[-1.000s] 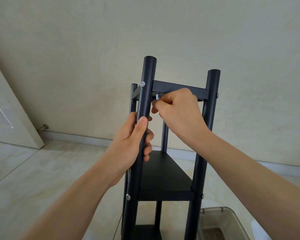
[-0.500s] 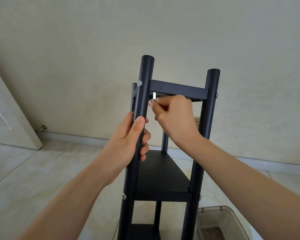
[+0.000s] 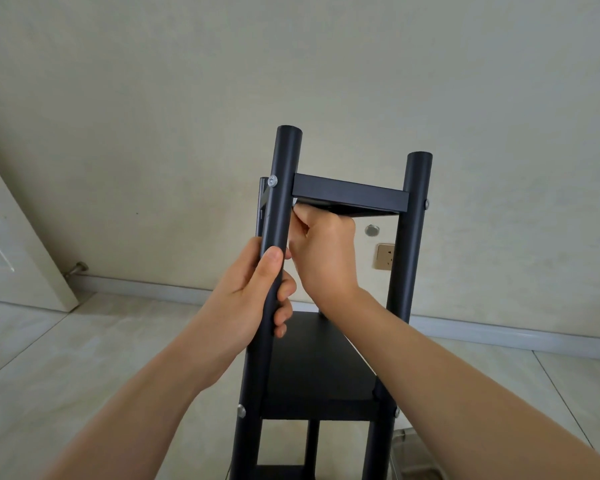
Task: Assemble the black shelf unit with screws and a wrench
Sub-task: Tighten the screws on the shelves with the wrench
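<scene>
- Left hand (image 3: pixel 253 299) wraps the near-left post (image 3: pixel 276 258) of the black shelf unit (image 3: pixel 326 358), thumb laid up the front and fingers curled round the far side. Judged purpose: to steady the frame against turning force applied just above.
- Right hand (image 3: pixel 326 251) sits immediately above and to the right of that grip, fingers curled tight and tucked under the corner of the top shelf (image 3: pixel 349 195) where it meets the post. What they pinch is hidden; a wrench cannot be confirmed from this view.
- A silver screw (image 3: pixel 273 181) shows on the post's outer face, above the left grip and level with the shelf edge. The right hand lies opposite it, probably working that joint from the inside.
- The unit stands upright on the floor (image 3: pixel 84 358) before a wall (image 3: pixel 187 98); the middle shelf (image 3: pixel 319 368) lies below both grips and appears already fixed.
- Risk, as judged: the frame may twist if the left hold slackens.
</scene>
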